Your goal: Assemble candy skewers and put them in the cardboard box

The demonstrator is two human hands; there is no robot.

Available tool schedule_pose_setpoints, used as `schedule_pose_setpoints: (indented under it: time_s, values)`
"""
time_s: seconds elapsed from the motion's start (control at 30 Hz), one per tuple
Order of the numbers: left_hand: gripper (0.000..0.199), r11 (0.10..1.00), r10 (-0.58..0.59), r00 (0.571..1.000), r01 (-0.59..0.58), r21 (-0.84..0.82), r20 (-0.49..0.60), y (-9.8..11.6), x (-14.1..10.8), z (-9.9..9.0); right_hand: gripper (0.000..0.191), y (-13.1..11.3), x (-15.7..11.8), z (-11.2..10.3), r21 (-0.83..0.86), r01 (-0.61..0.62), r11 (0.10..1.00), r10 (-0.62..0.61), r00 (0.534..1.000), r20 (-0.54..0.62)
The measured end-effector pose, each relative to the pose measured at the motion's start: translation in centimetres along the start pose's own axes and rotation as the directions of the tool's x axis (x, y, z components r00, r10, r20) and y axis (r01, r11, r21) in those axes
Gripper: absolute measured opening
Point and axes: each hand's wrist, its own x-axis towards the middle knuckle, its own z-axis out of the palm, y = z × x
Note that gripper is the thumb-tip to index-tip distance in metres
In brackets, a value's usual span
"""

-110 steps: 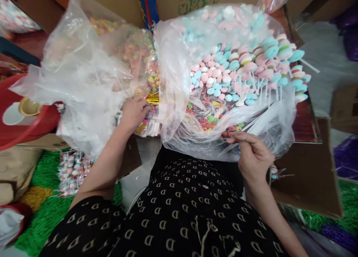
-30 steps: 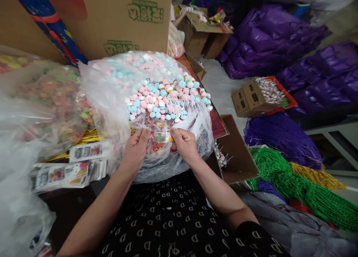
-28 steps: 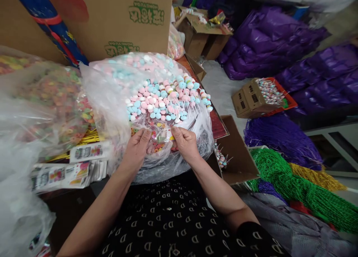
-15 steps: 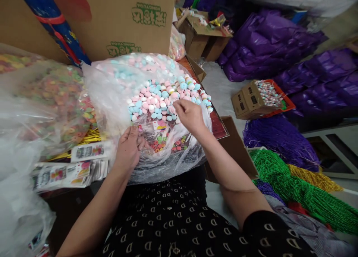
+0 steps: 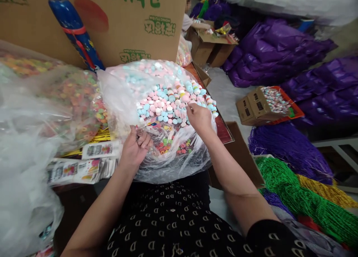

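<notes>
Our left hand (image 5: 135, 149) curls against the clear bag (image 5: 179, 167), gripping its plastic at the near edge, while our right hand (image 5: 199, 119) pinches narrow at the pastel candy discs (image 5: 159, 104); we cannot tell whether those fingertips hold a stick. The bag lies on the desk (image 5: 223, 132) in front of us, with ring candies (image 5: 165, 147) showing low inside it and the discs heaped thickly above them, so the bulk of the candy appears to be left in the bag. Just to its left sit printed cards (image 5: 100, 150) and gold ties (image 5: 100, 137), beside a second bag of rings (image 5: 75, 96). Farther off are a cardboard box (image 5: 134, 25), a small carton of lollipops (image 5: 258, 106), green bead strands (image 5: 293, 201) and purple sacks (image 5: 279, 52).
</notes>
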Motion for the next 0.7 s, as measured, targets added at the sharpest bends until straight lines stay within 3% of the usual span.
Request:
schedule_pose_setpoints:
  time_s: [0.03,0.1,0.2,0.27,0.37,0.7]
  values:
    - [0.055,1.000,-0.003,1.000,0.003,-0.008,-0.001,0.0,0.1,-0.1,0.026,0.5,-1.2,-0.4,0.167,0.023,0.986,-0.017,0.999,-0.040]
    - [0.055,1.000,-0.002,1.000,0.002,-0.009,0.002,-0.1,0.2,-0.2,0.027,1.5,-4.0,-1.3,0.506,0.087,0.858,-0.048,0.995,-0.090]
    - [0.059,1.000,-0.006,1.000,0.006,0.019,0.010,-0.3,0.3,-0.2,0.025,3.1,-8.1,-2.8,0.719,0.108,0.686,-0.100,0.994,-0.053]
    - [0.062,0.999,-0.023,1.000,0.022,0.049,0.013,-0.4,0.2,-0.1,0.023,4.0,-9.9,-3.6,0.748,0.120,0.653,-0.155,0.988,-0.023]
    - [0.064,0.995,-0.041,0.999,0.039,0.088,0.019,-0.6,0.1,0.2,0.020,5.1,-11.2,-4.4,0.720,0.151,0.677,-0.214,0.977,-0.004]
    - [0.057,0.975,-0.023,1.000,0.021,0.221,0.009,-1.4,0.0,-0.1,0.019,7.7,-11.8,-4.6,0.597,0.251,0.762,-0.286,0.957,-0.037]
